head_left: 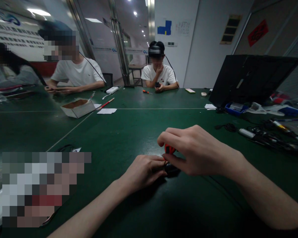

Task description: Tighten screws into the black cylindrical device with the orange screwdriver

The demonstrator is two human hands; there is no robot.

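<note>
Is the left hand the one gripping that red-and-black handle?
No, the right hand grips the red-and-black handle, while the left hand holds the dark object beneath it.

A green table (129, 129) crossed by pale lines (151, 108) fills a meeting room, before a glass partition (99, 36) with metal posts (119, 49). Lights (135, 13) dot the ceiling beyond, above a smaller table (136, 66). Blue paper (165, 29) hangs on the white wall (211, 39), a red poster (258, 33) at far right; lettering and a blue logo (10, 18) mark the left wall (37, 43).
</note>
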